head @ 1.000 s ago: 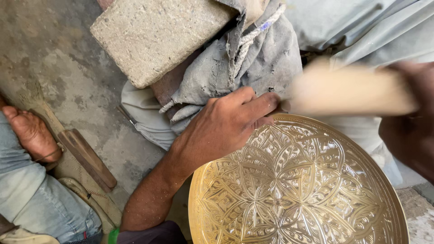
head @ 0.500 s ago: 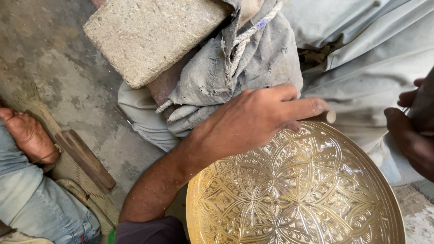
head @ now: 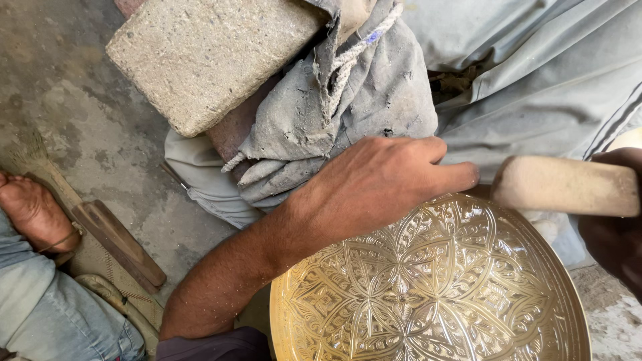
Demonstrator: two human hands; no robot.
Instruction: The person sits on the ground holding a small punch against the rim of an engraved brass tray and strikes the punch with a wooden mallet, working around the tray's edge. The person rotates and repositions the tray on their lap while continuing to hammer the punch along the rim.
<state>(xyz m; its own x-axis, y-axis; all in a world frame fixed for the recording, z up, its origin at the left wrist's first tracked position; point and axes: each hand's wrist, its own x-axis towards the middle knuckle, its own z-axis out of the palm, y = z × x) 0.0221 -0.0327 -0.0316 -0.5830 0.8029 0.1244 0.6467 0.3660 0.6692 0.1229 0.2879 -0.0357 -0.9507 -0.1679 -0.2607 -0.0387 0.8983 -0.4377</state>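
Observation:
A round brass plate (head: 435, 294) with an engraved flower pattern lies at the bottom centre and right. My left hand (head: 374, 184) rests over its far rim, fingers curled down on the edge and holding it. My right hand (head: 618, 230), dark and partly cut off at the right edge, grips a pale wooden mallet (head: 562, 186). The mallet's head hangs just beyond the plate's upper right rim, close to my left fingertips.
A rough stone block (head: 207, 57) lies at the top left on a dirty grey cloth bundle (head: 348, 107) tied with cord. Grey trouser cloth (head: 535, 73) fills the upper right. Another person's bare foot (head: 30, 214) and a wooden piece (head: 120, 244) are at left, on concrete floor.
The mallet swung out of view half a second ago and is back by the plate's upper right rim. My left hand has shifted a little along the far rim.

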